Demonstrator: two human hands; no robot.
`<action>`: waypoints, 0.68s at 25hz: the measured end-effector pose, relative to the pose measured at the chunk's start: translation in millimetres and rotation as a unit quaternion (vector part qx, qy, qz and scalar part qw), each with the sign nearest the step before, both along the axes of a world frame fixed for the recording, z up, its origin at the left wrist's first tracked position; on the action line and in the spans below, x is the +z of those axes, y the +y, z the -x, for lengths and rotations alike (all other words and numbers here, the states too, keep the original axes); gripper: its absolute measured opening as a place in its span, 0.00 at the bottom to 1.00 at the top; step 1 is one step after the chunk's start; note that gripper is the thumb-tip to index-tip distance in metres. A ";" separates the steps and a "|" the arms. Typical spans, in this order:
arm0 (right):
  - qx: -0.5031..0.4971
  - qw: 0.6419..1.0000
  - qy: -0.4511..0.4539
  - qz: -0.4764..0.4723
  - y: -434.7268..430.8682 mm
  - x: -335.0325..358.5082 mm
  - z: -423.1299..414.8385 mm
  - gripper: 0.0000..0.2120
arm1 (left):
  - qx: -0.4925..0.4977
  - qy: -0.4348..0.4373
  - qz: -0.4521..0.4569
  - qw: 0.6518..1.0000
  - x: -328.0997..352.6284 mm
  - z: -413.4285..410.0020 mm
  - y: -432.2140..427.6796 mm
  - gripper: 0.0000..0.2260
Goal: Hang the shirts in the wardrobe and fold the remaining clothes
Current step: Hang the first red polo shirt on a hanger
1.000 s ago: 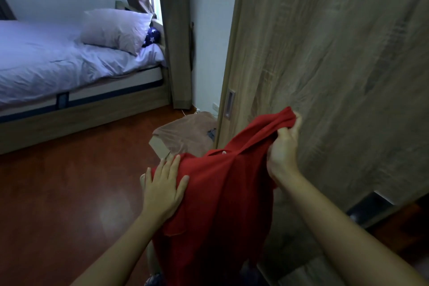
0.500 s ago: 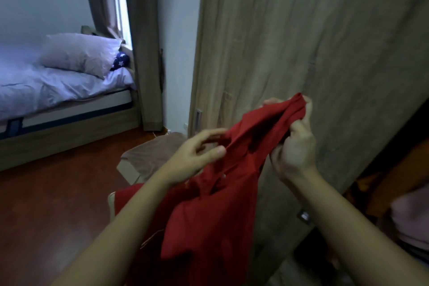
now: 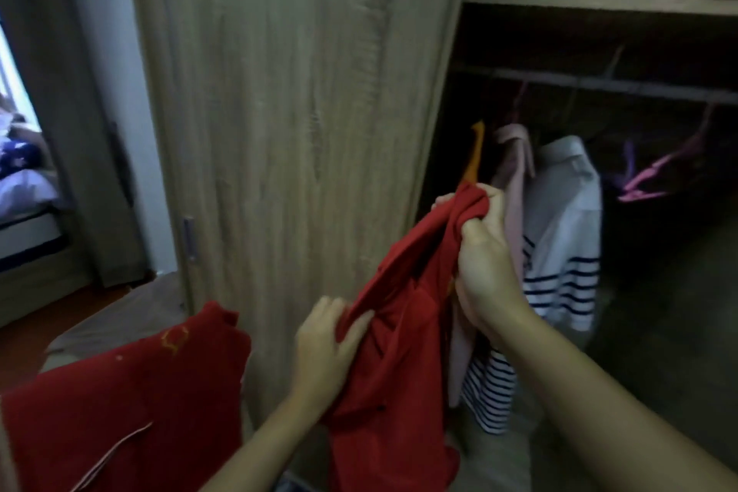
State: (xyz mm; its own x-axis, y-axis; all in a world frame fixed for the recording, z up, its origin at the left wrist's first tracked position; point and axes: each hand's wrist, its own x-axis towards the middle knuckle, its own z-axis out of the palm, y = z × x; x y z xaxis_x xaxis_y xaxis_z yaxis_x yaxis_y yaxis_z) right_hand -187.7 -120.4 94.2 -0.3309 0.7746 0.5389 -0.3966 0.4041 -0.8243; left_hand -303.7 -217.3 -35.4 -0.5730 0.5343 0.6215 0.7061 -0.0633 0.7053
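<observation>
I hold a red shirt (image 3: 399, 351) up in front of the open wardrobe. My right hand (image 3: 485, 264) grips its bunched top edge. My left hand (image 3: 323, 347) pinches the cloth lower down, at the left side. Another red cloth part (image 3: 131, 403) with a yellow emblem hangs at the lower left; whether it belongs to the same shirt I cannot tell. Inside the wardrobe a rail (image 3: 599, 86) carries a pink garment (image 3: 515, 172) and a white shirt with dark stripes (image 3: 563, 236), just behind my right hand.
The wooden sliding door (image 3: 295, 112) fills the middle, left of the opening. A pink hanger (image 3: 655, 176) and a purple one hang bare on the rail's right. A shelf (image 3: 599, 2) runs above. A brown cloth (image 3: 120, 316), curtain and bed corner lie left.
My view has swung right, from the bed side to the wardrobe's open interior. Both hands carried the red shirt toward the opening; my left hand dropped lower and closed on the cloth.
</observation>
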 end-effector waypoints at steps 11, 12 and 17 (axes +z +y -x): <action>-0.007 0.892 -0.422 -0.161 21.9 -80.2 -141.7 0.40 | -0.091 0.067 0.109 0.988 100.9 -122.5 49.7 0.04; -0.050 0.897 -0.404 -0.172 24.6 -84.1 -146.0 0.36 | -0.080 0.063 0.097 0.990 106.7 -124.8 48.7 0.04; -0.087 0.909 -0.302 -0.275 42.2 -17.3 -186.2 0.24 | -0.026 0.101 0.172 0.980 76.1 -91.5 35.6 0.08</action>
